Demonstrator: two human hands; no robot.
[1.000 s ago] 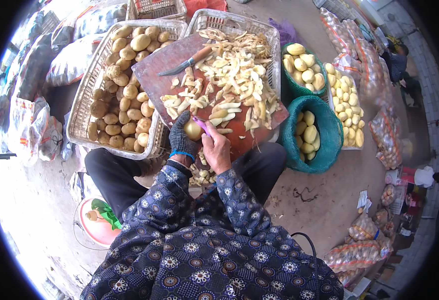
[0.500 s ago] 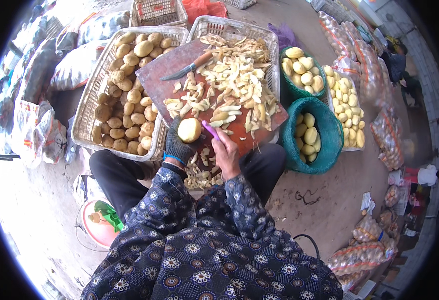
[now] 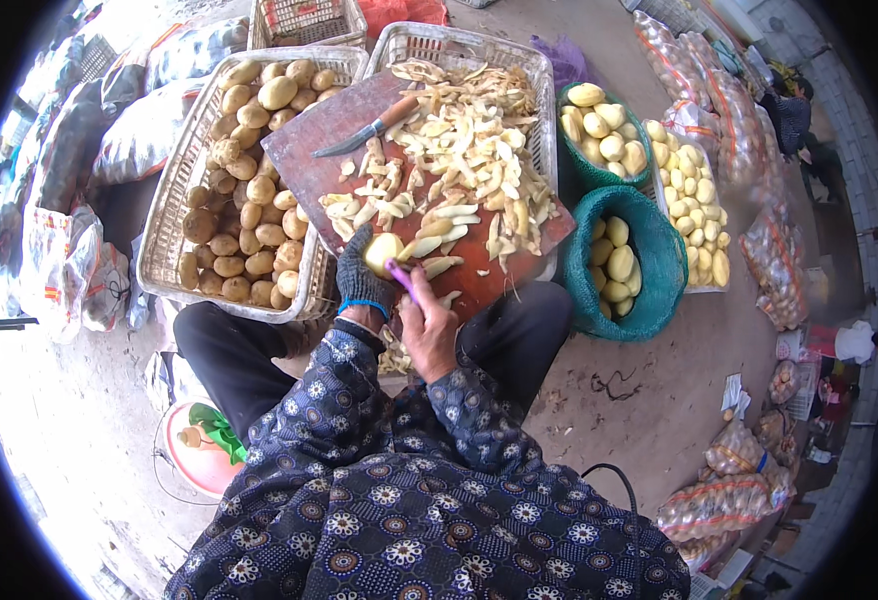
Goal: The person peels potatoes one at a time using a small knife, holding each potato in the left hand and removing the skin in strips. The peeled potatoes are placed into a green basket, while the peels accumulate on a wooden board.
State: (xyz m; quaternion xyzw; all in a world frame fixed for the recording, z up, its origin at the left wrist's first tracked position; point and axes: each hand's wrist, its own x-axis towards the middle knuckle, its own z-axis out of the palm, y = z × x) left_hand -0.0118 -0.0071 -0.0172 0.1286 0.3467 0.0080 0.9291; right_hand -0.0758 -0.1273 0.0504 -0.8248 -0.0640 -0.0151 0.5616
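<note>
My left hand [image 3: 364,275], in a dark grey knit glove with a blue band at the wrist, is closed around a peeled-looking pale potato [image 3: 385,250]. In my bare right hand [image 3: 429,325] is a purple peeler [image 3: 405,280], its head against the potato. Both hands are over the near edge of a reddish board [image 3: 304,150]. Potato peels [image 3: 479,150] are heaped across it, and a knife [image 3: 369,128] with a wooden handle lies at its upper left.
Left of the board stands a white crate [image 3: 174,190] of unpeeled potatoes [image 3: 249,190]. On the right are two green mesh-lined buckets [image 3: 664,295] and a white crate [image 3: 724,285], all holding peeled potatoes. A pink-lidded bucket [image 3: 204,460] sits at the lower left; filled sacks [image 3: 719,505] line both sides.
My right hand has moved left and slightly down, bringing the peeler onto the potato, from beside it before. The left hand still holds the potato.
</note>
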